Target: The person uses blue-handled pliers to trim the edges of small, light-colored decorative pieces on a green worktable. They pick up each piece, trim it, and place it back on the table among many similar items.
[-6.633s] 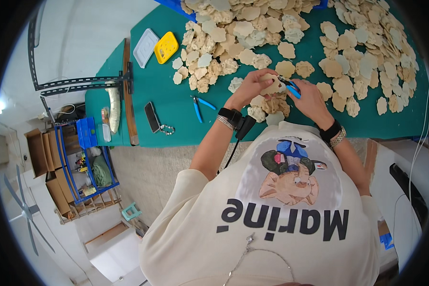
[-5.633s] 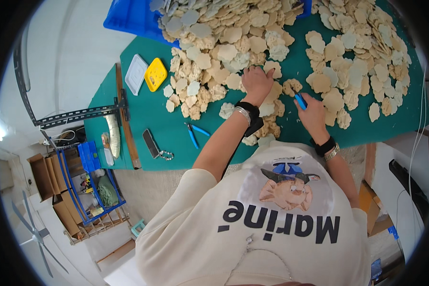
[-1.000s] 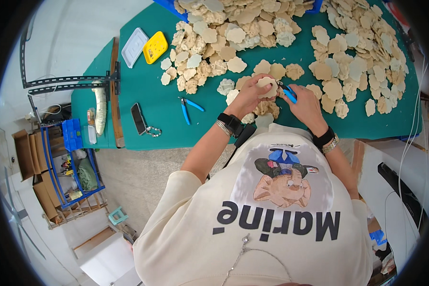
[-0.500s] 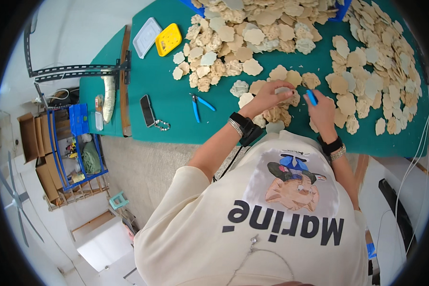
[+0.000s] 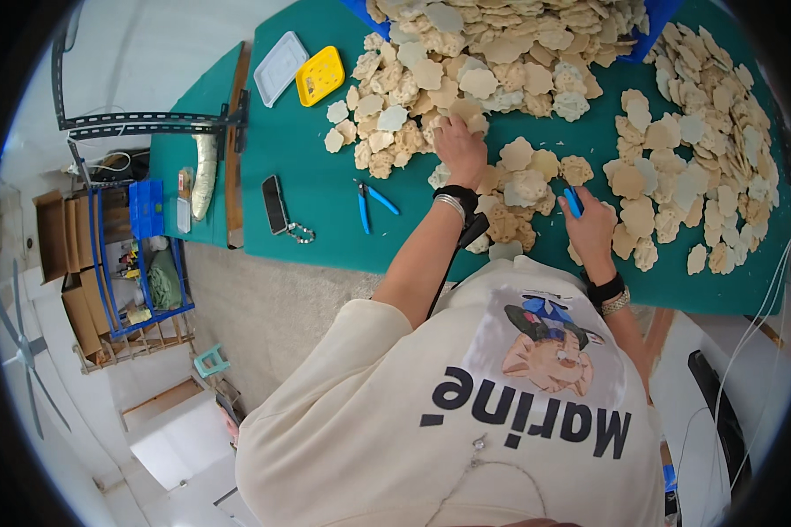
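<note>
While the right hand holds blue-handled cutters in curled fingers, the left hand rests fingertips-down on the front of a large heap of scalloped, cream and grey pieces, which spreads from the far edge of a green worktop. The left fingers are slightly spread; whether they pinch a piece cannot be told. The cutters' tips are beside a bumpy piece, contact unclear. A loose cluster lies at the near edge, close to the person's shirt; another heap fills the right edge. Toward the left edge lie a second pair of cutters and a phone, with a yellow tray at the far left corner.

Pulling a piece from underneath could start the heap sliding. A careless forearm or the shirt could push the cluster off the near edge, and the cutters' tips, drifting sideways, could nick the bumpy piece.
</note>
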Motion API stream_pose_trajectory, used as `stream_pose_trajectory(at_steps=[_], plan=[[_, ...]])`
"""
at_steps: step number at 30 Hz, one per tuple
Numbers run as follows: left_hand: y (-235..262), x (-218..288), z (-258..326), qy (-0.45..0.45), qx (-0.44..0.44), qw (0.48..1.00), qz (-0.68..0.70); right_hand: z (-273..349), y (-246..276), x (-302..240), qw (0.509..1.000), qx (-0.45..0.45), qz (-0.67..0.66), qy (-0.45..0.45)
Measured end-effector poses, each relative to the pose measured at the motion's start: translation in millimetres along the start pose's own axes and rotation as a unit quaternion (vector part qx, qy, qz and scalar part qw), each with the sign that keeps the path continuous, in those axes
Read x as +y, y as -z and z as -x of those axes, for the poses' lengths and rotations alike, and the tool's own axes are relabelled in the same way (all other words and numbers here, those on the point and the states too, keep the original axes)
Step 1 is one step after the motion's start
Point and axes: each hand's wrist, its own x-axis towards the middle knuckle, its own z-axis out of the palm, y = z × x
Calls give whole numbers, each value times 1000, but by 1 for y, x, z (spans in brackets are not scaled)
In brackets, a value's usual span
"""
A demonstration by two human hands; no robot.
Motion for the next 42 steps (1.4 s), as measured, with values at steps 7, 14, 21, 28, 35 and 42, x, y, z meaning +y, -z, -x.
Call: stream_pose_trajectory(at_steps=[7,14,21,28,35,42], plan=[[38,7,19,106,-282,821,486,-1,2,1,994,3,-63,84],[72,18,54,117,-458,672,570,-5,0,-13,990,-31,-89,106],[77,20,60,102,-422,701,567,1,10,-19,992,-57,-64,89],[76,21,62,84,-421,705,565,5,10,-22,993,-65,-43,84],[74,23,61,77,-419,723,544,7,7,-20,994,-61,-37,85],[72,24,62,77,-403,723,556,13,3,-24,995,-23,-17,93]])
